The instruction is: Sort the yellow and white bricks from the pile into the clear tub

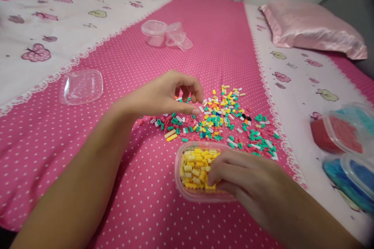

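Note:
A clear plastic container point(177, 171) filled with small yellow toy bricks point(196, 167) stands near me on the bedspread. Into its right side reaches my right hand point(244, 173), fingers bent and pressed together among the yellow bricks; the fingertips are partly hidden. Beyond the container lies a loose pile of small toy bricks point(223, 114) in green, white, yellow, red and a few other colours. Over the left part of this pile hovers my left hand point(172, 95), fingers curled and thumb apart from them. Close to its thumb tip is a white brick point(201, 109).
A clear lid point(82, 87) lies at left. Farther back are an empty-looking clear container point(154, 33) and clear lids point(179, 37). On the right stand containers of red pieces point(327, 134) and blue pieces point(339, 173). A pink pillow point(312, 27) rests behind on the bedspread point(140, 210).

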Action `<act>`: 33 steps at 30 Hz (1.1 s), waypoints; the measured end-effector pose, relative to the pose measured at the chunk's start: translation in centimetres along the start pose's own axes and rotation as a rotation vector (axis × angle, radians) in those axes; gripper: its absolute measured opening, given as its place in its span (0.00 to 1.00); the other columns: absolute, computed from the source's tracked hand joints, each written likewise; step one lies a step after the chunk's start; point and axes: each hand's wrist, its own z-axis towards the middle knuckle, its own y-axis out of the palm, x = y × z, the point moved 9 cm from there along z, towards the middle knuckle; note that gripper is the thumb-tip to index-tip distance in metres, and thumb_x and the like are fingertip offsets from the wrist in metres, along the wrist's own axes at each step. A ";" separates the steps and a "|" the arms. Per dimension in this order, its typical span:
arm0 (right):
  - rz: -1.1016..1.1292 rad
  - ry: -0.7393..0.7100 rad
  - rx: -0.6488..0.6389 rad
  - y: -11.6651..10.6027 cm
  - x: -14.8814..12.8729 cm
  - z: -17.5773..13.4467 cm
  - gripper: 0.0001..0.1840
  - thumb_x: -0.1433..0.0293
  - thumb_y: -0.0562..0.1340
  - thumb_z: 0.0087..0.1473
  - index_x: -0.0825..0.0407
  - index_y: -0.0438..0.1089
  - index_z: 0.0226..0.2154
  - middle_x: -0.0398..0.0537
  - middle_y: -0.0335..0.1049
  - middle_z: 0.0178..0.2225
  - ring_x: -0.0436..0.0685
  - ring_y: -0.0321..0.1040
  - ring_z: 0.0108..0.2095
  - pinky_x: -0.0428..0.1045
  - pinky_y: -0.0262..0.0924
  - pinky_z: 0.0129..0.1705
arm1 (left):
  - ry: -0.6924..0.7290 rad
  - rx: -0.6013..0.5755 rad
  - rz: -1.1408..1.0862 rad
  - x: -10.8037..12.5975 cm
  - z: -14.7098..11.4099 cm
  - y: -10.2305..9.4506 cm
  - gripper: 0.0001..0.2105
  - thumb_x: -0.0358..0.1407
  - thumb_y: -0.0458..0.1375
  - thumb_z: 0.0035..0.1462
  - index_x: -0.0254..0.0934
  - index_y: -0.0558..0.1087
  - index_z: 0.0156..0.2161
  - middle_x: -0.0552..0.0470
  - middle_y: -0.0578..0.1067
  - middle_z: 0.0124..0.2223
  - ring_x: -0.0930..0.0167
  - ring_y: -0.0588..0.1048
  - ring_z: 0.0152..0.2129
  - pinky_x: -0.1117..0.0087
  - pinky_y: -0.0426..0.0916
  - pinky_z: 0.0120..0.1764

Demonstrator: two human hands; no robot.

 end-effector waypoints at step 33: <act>0.040 -0.025 0.002 0.9 0.6 0.8 0.18 0.81 0.55 0.57 0.43 0.74 0.34 0.42 0.75 0.36 0.51 0.73 0.34 0.43 0.67 0.32 | -0.413 0.147 0.702 -4.8 -1.7 -3.0 0.10 0.31 0.55 0.61 0.37 0.79 0.41 0.47 0.82 0.42 0.65 0.77 0.37 0.66 0.66 0.41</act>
